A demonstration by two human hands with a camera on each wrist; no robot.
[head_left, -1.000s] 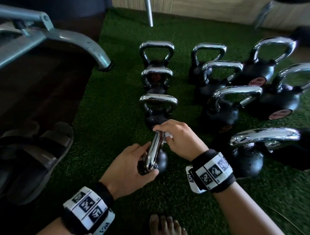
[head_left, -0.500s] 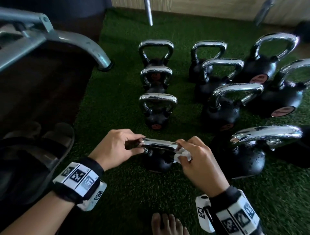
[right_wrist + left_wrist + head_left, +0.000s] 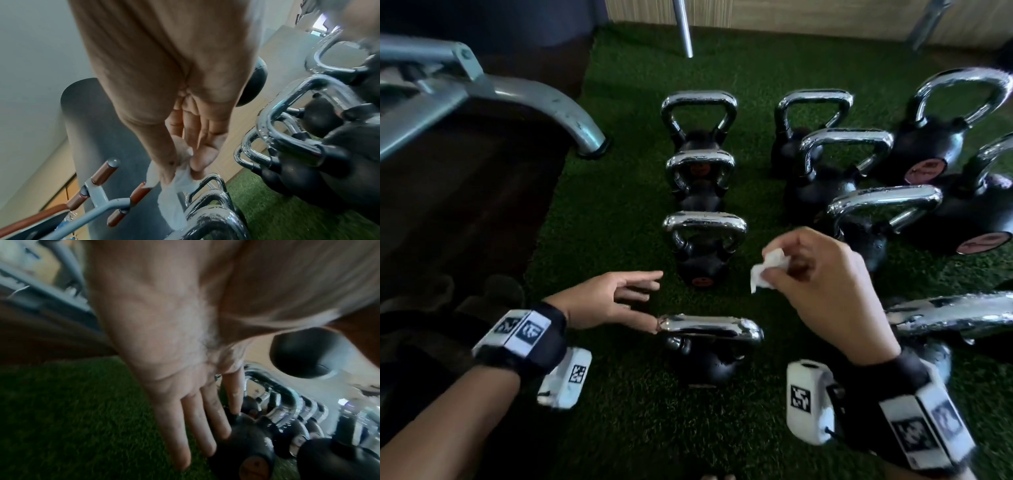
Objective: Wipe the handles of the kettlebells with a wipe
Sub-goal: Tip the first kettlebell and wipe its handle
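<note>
Several black kettlebells with chrome handles stand on green turf. The nearest kettlebell (image 3: 705, 363) stands upright between my hands, its chrome handle (image 3: 710, 327) lying crosswise. My left hand (image 3: 616, 298) hovers open just left of that handle, fingers straight (image 3: 197, 431), holding nothing. My right hand (image 3: 822, 274) is lifted above the turf to the right and pinches a crumpled white wipe (image 3: 768, 269) between thumb and fingertips; the wipe (image 3: 176, 191) hangs down from them. Another kettlebell (image 3: 703, 253) stands just beyond, between both hands.
Larger kettlebells (image 3: 866, 233) crowd the right side, one chrome handle (image 3: 952, 315) close under my right wrist. A grey machine leg (image 3: 544, 106) and dark floor lie at left. A metal post (image 3: 683, 27) stands at the back. My toes (image 3: 717, 476) show at the bottom.
Both hands have let go of the nearest kettlebell's handle. The right hand lifted up and away with the wipe; the left hand opened and drew slightly left.
</note>
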